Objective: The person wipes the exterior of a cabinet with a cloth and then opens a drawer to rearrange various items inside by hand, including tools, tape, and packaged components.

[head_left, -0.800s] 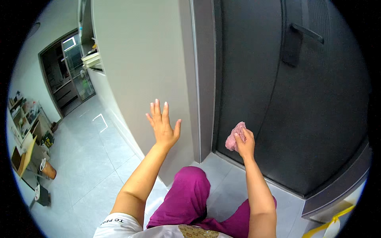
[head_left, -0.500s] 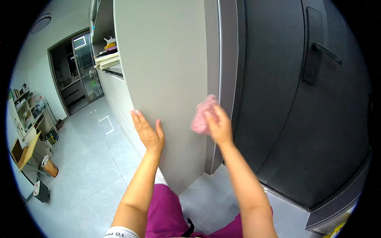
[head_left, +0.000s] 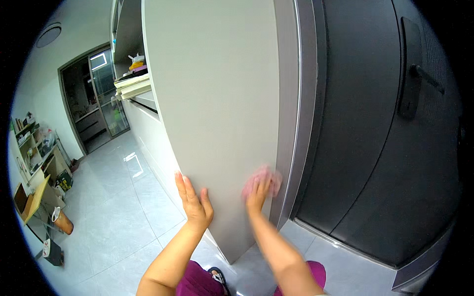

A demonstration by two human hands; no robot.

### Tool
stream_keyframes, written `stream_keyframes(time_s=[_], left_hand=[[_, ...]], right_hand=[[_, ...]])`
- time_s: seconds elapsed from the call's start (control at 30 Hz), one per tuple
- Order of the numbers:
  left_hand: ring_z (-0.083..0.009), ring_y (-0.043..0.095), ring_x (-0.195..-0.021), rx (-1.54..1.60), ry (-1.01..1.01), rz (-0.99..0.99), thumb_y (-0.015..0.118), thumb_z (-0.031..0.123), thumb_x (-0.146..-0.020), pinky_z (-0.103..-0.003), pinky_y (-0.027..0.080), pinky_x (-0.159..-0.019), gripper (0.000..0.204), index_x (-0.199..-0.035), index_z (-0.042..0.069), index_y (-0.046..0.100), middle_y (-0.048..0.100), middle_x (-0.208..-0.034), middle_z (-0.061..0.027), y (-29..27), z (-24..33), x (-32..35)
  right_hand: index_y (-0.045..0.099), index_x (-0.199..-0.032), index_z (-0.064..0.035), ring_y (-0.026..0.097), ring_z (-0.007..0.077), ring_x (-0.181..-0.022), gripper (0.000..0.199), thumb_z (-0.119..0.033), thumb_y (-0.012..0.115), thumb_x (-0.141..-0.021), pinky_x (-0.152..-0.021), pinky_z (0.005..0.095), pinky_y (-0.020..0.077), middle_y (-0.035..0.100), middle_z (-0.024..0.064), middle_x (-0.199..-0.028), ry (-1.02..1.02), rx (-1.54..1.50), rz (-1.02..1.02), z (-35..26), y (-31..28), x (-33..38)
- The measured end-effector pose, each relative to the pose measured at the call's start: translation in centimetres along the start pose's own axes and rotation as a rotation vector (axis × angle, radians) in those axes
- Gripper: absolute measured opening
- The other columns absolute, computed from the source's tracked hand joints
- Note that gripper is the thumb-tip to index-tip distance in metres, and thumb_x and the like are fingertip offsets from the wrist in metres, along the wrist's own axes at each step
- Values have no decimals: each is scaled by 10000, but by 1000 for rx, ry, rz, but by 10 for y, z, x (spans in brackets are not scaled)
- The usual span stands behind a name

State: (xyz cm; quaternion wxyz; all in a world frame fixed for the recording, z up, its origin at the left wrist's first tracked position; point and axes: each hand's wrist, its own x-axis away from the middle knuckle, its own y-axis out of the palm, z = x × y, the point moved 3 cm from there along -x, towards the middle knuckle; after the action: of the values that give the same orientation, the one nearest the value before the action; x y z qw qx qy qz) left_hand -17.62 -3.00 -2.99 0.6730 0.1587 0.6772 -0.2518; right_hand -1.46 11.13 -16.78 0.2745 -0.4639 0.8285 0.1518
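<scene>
A tall light-grey cabinet side panel (head_left: 217, 89) stands straight in front of me. My left hand (head_left: 196, 204) rests against its left front edge, fingers stretched out and thumb apart, holding nothing. Lower on the panel, near its right side, my right hand (head_left: 257, 195) presses a crumpled pink cloth (head_left: 269, 180) against the surface. The cloth and the right fingers are smeared by motion, and part of the cloth is hidden under the hand.
Right of the panel, beyond a grey frame (head_left: 301, 98), is a black door (head_left: 360, 113) with a lever handle (head_left: 427, 79). Left are shelves with stacked books (head_left: 132, 86), a yellow-topped desk (head_left: 37, 200), a brown bin (head_left: 61, 220) and a dark bin (head_left: 53, 252) on the tiled floor (head_left: 113, 232).
My right hand has moved down with the pink cloth, which now lies flatter on the panel. My left hand has slid lower along the edge. The view has shifted somewhat.
</scene>
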Motion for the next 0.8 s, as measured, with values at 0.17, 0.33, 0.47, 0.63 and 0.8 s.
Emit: stream_keyframes(time_s=[0.17,0.33,0.47,0.63,0.8], left_hand=[[-419,157,-1384,-4,21,-5,477,-59,-848,-460,167,-1112,650,-1426,-61,180,125,-1479,-304,-3,-6,-1],[-403,142,-1392,21,25,-22,478,-47,-846,-459,148,-1117,682,-1432,-66,130,122,-1486,-289,-6,-10,8],[-434,142,-1383,185,-183,13,500,-39,-846,-480,106,-1117,716,-1433,-68,91,125,-1473,-317,-6,-11,8],[-414,142,-1389,130,-162,-21,510,31,-873,-509,92,-1111,718,-1450,-20,85,135,-1493,-267,1,-15,6],[-397,127,-1398,188,-188,-54,499,41,-878,-517,84,-1109,689,-1455,1,125,146,-1496,-254,-10,-28,1]], right_hand=[[545,-1207,-33,325,449,-1252,417,-292,530,-880,-1047,496,256,311,265,-1411,-724,-152,79,-261,-3,-210],[596,-1138,-24,365,483,-1201,420,-284,622,-809,-1029,502,299,395,237,-1361,-1037,-239,76,-387,11,-143],[608,-1058,21,382,475,-1181,362,-212,607,-780,-993,548,302,381,286,-1321,-860,-241,-16,-280,13,-46],[381,-1335,41,156,481,-1343,527,-145,508,-858,-1088,545,136,138,309,-1459,-310,-99,-259,-89,9,89],[368,-1340,43,132,487,-1348,567,-192,548,-856,-1095,544,107,130,300,-1470,-440,-82,-206,-152,20,38]])
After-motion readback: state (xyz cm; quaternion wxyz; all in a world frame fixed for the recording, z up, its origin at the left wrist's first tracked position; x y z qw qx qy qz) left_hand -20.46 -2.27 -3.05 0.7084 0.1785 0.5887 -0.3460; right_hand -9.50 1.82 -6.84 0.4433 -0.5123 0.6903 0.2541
